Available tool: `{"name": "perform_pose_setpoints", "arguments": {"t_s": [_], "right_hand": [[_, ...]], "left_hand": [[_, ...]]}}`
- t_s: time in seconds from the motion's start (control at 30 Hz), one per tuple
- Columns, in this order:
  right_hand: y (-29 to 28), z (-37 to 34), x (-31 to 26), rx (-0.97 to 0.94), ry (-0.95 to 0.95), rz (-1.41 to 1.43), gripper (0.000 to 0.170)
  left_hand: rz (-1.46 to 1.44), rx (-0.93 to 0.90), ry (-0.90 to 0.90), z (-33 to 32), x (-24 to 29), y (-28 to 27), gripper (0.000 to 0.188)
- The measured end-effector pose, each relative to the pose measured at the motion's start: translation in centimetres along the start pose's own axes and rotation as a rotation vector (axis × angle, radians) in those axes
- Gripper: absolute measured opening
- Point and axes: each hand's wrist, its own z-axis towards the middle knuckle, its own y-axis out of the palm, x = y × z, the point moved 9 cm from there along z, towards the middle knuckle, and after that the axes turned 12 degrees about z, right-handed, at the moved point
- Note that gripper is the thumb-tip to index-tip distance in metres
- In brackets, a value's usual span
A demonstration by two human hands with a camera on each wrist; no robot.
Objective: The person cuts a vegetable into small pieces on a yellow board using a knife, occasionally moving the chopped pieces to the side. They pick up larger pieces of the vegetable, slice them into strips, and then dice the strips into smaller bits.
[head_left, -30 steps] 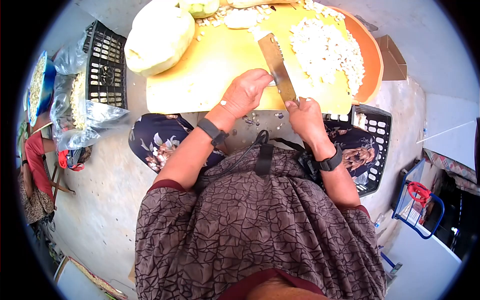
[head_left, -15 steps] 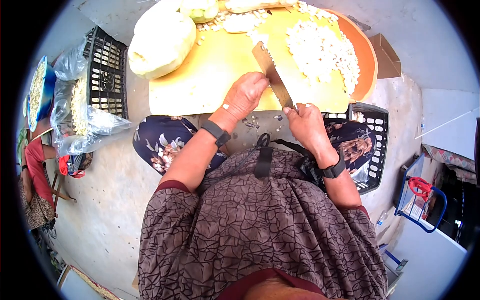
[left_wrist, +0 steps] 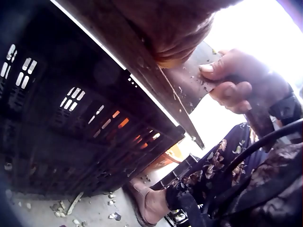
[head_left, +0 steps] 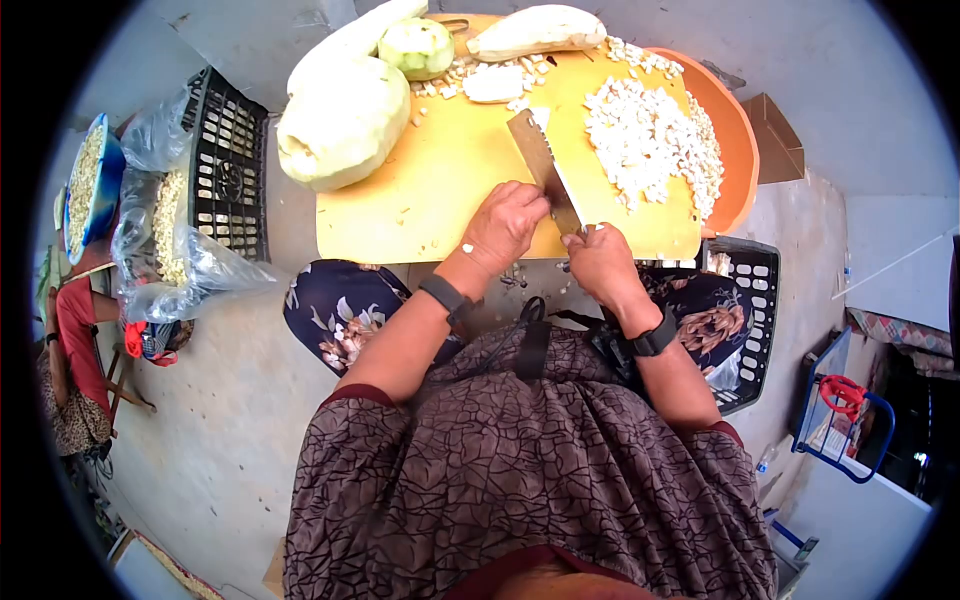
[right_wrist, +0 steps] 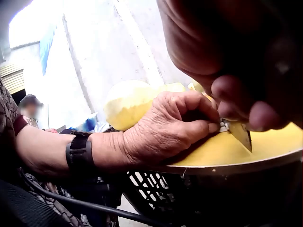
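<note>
My right hand (head_left: 603, 262) grips a broad-bladed cleaver (head_left: 541, 160), its blade slanting up and left over a yellow cutting board (head_left: 440, 180). Against the blade's left side rests my left hand (head_left: 507, 222), fingers curled down near the board's front edge. In the right wrist view, the left thumb and fingertips pinch a small white vegetable piece (right_wrist: 224, 126) beside the cleaver tip. A heap of diced white vegetable (head_left: 635, 140) lies at the board's right. Large peeled pale gourds (head_left: 345, 120) stand at the back left, with a cut white chunk (head_left: 494, 84) near them.
An orange basin (head_left: 738, 160) with white dice sits against the board's right side. Black crates stand left (head_left: 228, 170) and beneath the board (left_wrist: 85, 109). A clear plastic bag (head_left: 200, 270) and a blue bowl (head_left: 110, 170) hold pale bits. Another person (head_left: 75, 340) sits far left.
The head view has tilted, so the board sits lower and more of the gourds shows. Both hands stay together at the cleaver, which has shifted slightly over the board.
</note>
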Motion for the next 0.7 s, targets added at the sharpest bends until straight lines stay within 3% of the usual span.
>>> {"name": "perform_pose_setpoints", "arguments": {"t_s": [0.1,0.13,0.27,0.43,0.63,0.7], "right_hand": [[-1.9,0.0,-0.1,0.121,0.01,0.137,0.033],[-2.7,0.0,-0.5,0.205,-0.107,0.054,0.032],[-4.0,-0.5,1.6,0.157,-0.094,0.237,0.034],[-3.3,-2.6,3.0,-0.06,-0.045,0.109,0.032],[-3.7,-2.2,4.2,-0.101,-0.039,0.031,0.027],[-5.1,-1.3,4.3,0.007,-0.057,-0.012,0.03]], "left_hand": [[-0.126,0.062,-0.051,0.1,0.0,-1.0,0.014],[-0.183,0.133,-0.058,0.1,-0.3,-1.7,0.014],[-0.308,0.334,-0.292,-0.7,-3.4,-3.1,0.013],[-0.36,0.513,-0.505,-0.1,-7.7,-5.6,0.012],[-0.205,0.357,-0.399,3.6,-8.8,-7.1,0.017],[-0.197,0.246,-0.325,5.0,-8.9,-5.4,0.018]]}}
